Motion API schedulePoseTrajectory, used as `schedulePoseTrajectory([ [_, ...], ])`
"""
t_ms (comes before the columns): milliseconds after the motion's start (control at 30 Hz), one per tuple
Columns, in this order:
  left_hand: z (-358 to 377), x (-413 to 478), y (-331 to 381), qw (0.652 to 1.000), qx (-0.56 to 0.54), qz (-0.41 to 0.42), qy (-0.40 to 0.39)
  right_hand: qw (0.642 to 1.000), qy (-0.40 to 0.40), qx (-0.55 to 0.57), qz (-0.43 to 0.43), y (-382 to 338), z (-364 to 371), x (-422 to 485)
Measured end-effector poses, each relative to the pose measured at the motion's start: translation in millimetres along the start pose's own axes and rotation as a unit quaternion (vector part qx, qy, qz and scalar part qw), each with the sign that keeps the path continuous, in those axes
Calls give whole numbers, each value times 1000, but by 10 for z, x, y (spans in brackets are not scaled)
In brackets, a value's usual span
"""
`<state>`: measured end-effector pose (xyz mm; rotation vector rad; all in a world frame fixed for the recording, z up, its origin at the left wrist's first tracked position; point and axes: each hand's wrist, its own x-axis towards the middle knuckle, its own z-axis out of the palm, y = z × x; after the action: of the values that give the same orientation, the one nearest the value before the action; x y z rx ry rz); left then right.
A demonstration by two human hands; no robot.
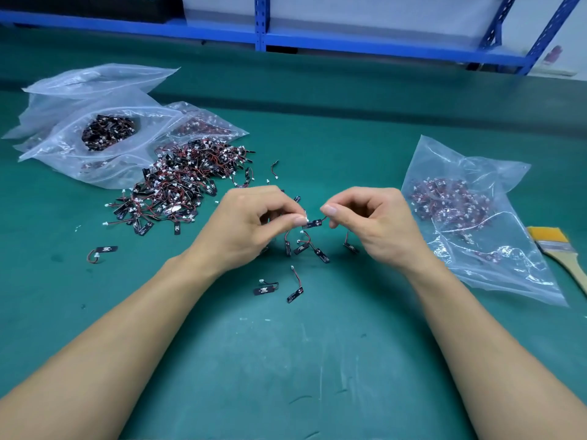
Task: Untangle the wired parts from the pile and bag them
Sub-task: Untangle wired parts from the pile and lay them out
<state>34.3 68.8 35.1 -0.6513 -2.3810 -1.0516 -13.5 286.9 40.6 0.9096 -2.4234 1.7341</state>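
Observation:
A pile of wired parts [181, 182], small black boards with red-black wires and white plugs, lies on the green mat left of centre. My left hand [251, 227] and my right hand [371, 223] meet above the mat and pinch one wired part [313, 223] between them: the left fingertips at its white plug end, the right on its wire. Several tangled parts [305, 246] hang or lie just below the hands. A clear bag [476, 217] holding parts lies to the right. Loose single parts [265, 289] rest nearer to me.
Open clear bags [104, 134] with more parts lie at the back left. A yellow-bristled brush [552, 246] lies at the right edge. One stray part [101, 251] sits to the left. Blue shelving [262, 23] stands behind the table.

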Motion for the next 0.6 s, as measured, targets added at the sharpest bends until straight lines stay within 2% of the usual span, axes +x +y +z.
schedulePoseTrajectory([
  [100, -31, -3, -44, 997, -44, -38, 49, 999, -31, 9, 18, -30, -133, -3],
  [167, -43, -7, -70, 990, -96, -76, 73, 993, -118, -5, 28, -52, -243, -26],
  [267, -40, -8, -80, 978, -151, -114, 85, 958, -278, -36, 54, -77, -283, -72],
  [333, -34, -3, -61, 973, -177, -119, 83, 939, -332, -64, 63, -82, -247, -93],
  [400, -28, 0, -31, 970, -201, -118, 74, 941, -322, -94, 55, -92, -214, -92],
  [533, -1, -13, 29, 958, -255, -124, 34, 983, -162, -81, 34, -84, -212, -56],
  [600, 21, -22, 53, 953, -277, -125, 12, 990, -113, -77, 28, -67, -180, -46],
])
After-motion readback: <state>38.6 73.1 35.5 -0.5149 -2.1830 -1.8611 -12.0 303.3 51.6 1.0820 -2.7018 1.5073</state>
